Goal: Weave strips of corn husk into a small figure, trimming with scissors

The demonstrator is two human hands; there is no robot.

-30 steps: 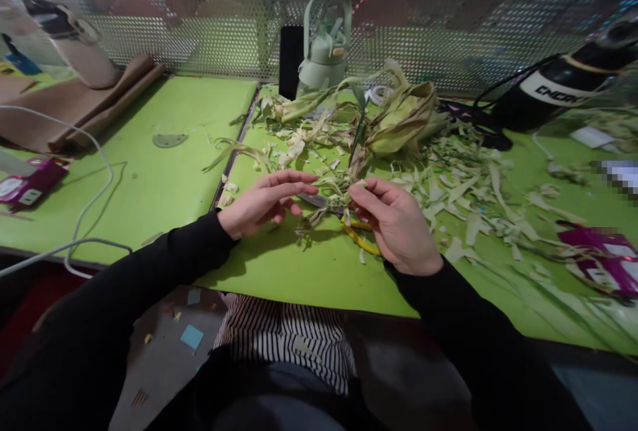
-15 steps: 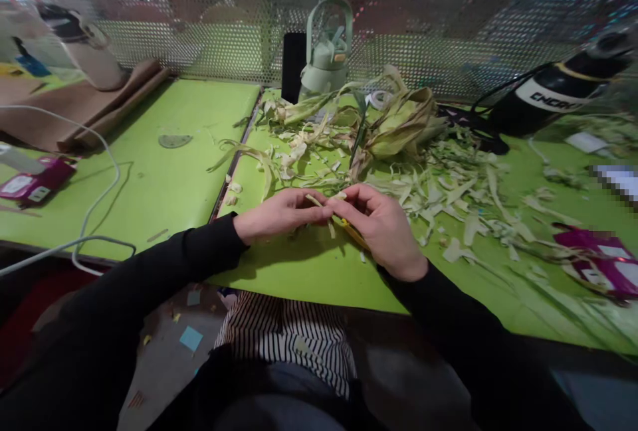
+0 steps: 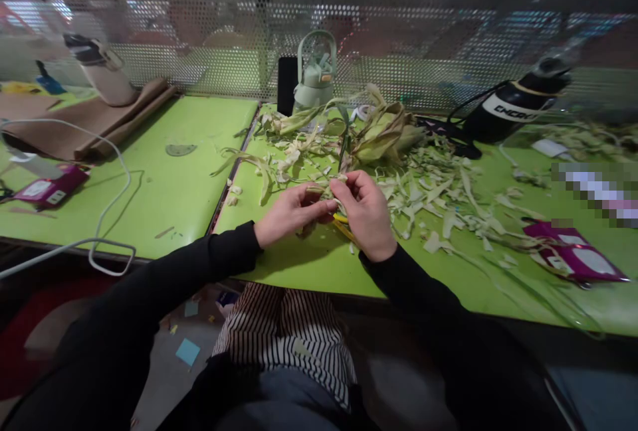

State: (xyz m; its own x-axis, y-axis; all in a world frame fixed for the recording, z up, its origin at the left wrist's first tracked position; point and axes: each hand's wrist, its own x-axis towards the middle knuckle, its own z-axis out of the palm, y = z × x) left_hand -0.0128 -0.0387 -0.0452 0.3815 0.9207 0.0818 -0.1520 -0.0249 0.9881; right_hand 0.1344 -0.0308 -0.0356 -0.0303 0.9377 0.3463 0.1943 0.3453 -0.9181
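Note:
My left hand (image 3: 289,215) and my right hand (image 3: 366,212) meet above the near edge of the green table (image 3: 164,185). Both pinch a thin strip of dried corn husk (image 3: 323,186) between fingertips. Yellow-handled scissors (image 3: 343,224) lie on the table under my right hand, mostly hidden. A heap of whole husks (image 3: 383,132) lies just beyond my hands, with several cut husk pieces (image 3: 448,198) scattered to the right.
A pale green bottle (image 3: 316,72) and a dark phone (image 3: 286,86) stand against the perforated metal screen (image 3: 399,32). A black bottle (image 3: 513,112) lies at back right. Purple packets (image 3: 573,255) (image 3: 50,186), a white cable (image 3: 107,198) and brown paper (image 3: 74,119) are around.
My hands have come together from apart, closed on a husk strip, and lifted it off the table. The head has tilted up a little.

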